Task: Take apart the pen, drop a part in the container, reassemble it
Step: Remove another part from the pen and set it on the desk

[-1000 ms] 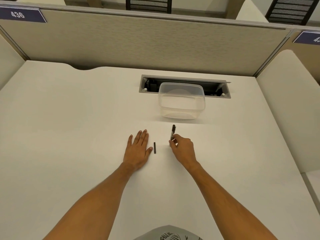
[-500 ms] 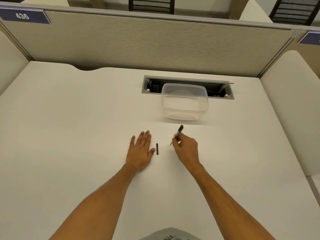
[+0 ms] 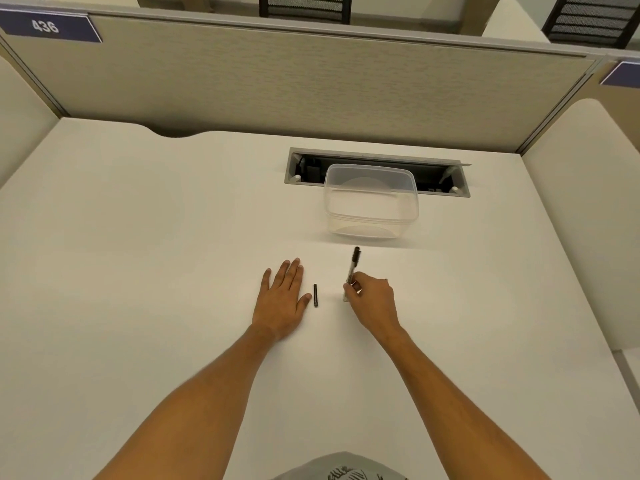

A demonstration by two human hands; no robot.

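My right hand (image 3: 372, 301) pinches the lower end of a pen (image 3: 353, 266) with a clear barrel and a black top; the pen points away from me toward the container. A small black pen part (image 3: 316, 295) lies loose on the white desk, between my two hands. My left hand (image 3: 282, 299) rests flat on the desk, fingers spread, its thumb just left of the black part and not touching it. A clear plastic container (image 3: 372, 221) stands open beyond the pen; I see nothing inside it.
A grey cable slot (image 3: 446, 181) is set into the desk (image 3: 138, 254) right behind the container. Beige partition walls (image 3: 277, 81) close the desk at the back and on both sides.
My right hand tilted the pen to the right half a second ago and has swung it back to point straight away from me. My left hand and the black part stayed put.
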